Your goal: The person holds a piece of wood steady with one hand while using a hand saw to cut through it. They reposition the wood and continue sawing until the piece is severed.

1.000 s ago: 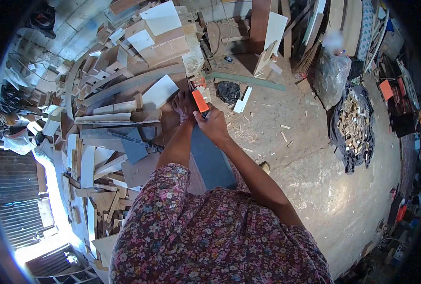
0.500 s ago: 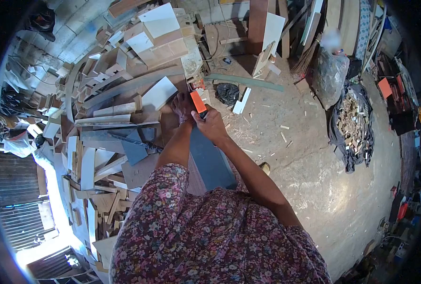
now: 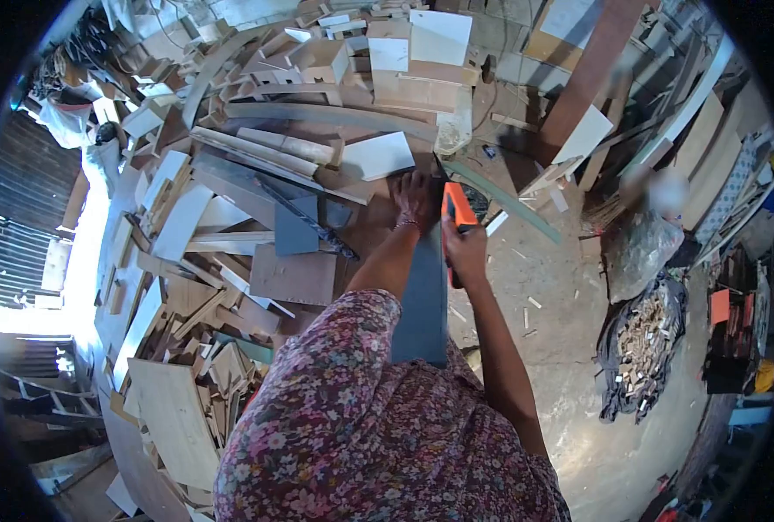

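Observation:
A long dark blue-grey board (image 3: pixel 420 300) runs from my body away from me. My left hand (image 3: pixel 414 196) lies on its far part, fingers stretched out and pointing forward. My right hand (image 3: pixel 465 252) is wrapped round the orange and black handle of a handsaw (image 3: pixel 459 202), at the board's right edge. The saw's dark blade shows only as a narrow strip beyond the handle, just right of my left fingers. Whether its teeth touch the board cannot be made out.
Wood offcuts (image 3: pixel 200 300) are heaped on the left, with a white panel (image 3: pixel 378 157) ahead. A green strip (image 3: pixel 513 209) lies on the floor at front right. Farther right are a clear plastic bag (image 3: pixel 643 261) and a dark sack of wood scraps (image 3: pixel 643 357).
The camera view has turned, so the surroundings appear rotated and shifted. My right hand still grips the saw, whose handle now shows more from the side. My left hand stays on the board.

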`<state>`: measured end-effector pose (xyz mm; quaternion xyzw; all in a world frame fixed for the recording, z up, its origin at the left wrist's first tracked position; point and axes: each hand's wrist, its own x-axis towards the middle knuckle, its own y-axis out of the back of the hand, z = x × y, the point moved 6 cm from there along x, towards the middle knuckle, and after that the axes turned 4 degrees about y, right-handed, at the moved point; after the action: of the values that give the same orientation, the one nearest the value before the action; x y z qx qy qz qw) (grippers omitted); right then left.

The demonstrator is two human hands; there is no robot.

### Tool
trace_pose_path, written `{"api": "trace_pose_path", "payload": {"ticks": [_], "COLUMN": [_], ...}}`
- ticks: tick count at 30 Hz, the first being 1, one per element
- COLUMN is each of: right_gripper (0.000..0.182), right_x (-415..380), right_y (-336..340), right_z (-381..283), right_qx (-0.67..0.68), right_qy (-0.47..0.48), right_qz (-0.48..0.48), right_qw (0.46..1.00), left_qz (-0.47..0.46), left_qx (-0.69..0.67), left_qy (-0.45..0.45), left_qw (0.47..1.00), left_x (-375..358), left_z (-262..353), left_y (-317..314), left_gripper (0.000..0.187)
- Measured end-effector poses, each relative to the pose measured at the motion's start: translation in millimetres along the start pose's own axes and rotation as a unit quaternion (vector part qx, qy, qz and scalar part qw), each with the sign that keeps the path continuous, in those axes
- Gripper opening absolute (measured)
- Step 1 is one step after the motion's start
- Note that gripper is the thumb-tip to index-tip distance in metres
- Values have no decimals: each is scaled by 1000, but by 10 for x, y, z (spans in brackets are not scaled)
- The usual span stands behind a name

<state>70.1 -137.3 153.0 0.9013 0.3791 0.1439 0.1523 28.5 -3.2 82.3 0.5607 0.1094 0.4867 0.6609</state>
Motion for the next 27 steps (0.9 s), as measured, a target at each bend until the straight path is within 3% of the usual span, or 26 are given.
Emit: {"api": "trace_pose_path", "payload": {"ticks": [2, 3, 6, 8, 12, 14, 16, 17, 23, 27], "right_gripper": [29, 29, 32, 34, 37, 39, 38, 37, 32, 28], "right_x": [-25, -17, 46, 80, -156, -404, -676, -742, -748, -741], "right_y": [-72, -69, -71, -102, 164, 395, 445, 436, 488, 430], "right_z": [-192, -238, -152, 38, -369, -629, -571, -539, -628, -556], "right_qx": [-12, -15, -23, -51, -28, 41, 62, 87, 33, -15], "right_qy": [77, 77, 7, -109, -106, -7, -44, -78, -50, -17], "right_qz": [29, 30, -1, -31, -66, -36, -23, -13, 16, 27], "right_qw": [997, 996, 1000, 992, 992, 999, 997, 993, 998, 999], "left_qz": [-17, 34, 8, 2, -13, -18, -14, 35, -31, 9], "left_qx": [17, 5, -27, -23, -16, -27, -22, -45, 5, -8], "left_qy": [18, 8, 22, 29, 21, 30, 17, 3, 39, 36], "left_qw": [1000, 999, 999, 999, 1000, 999, 1000, 998, 999, 999], "left_x": [34, 24, 33, 59, 35, 70, 31, 25, 132, 145], "left_z": [-138, -171, -140, -140, -129, -82, -73, -61, -95, -166], "left_y": [-262, -318, -222, -242, -185, -101, -86, -36, -143, -236], "left_gripper": [31, 32, 34, 35, 37, 34, 31, 30, 24, 22]}}
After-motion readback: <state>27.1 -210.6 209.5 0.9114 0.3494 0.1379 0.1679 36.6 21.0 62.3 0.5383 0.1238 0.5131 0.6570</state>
